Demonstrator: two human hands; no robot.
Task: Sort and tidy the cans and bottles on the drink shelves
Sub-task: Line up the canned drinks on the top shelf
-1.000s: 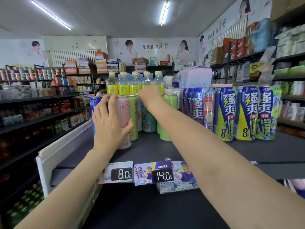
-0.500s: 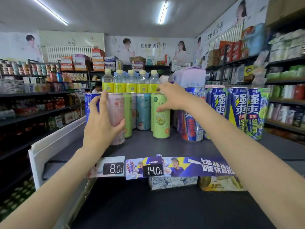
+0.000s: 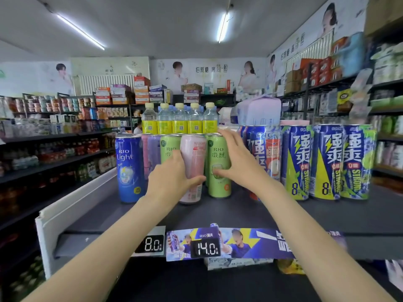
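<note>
The pink RIO can (image 3: pixel 193 162) is gripped by the left hand (image 3: pixel 172 182) near the shelf (image 3: pixel 239 214) front edge. The adjacent green RIO can (image 3: pixel 219 168) is grasped by the right hand (image 3: pixel 236 162), apparently to align both in a row.

Price tags (image 3: pixel 150 244) on shelf edge; stacked cartons (image 3: pixel 122 94) on far shelves; wall posters (image 3: pixel 205 75); ceiling lights (image 3: pixel 222 27).

Two ceiling strip lights (image 3: pixel 222 27), poster-covered walls (image 3: pixel 209 73), dark stocked shelving (image 3: pixel 54 138), white radiator (image 3: pixel 106 83).
</note>
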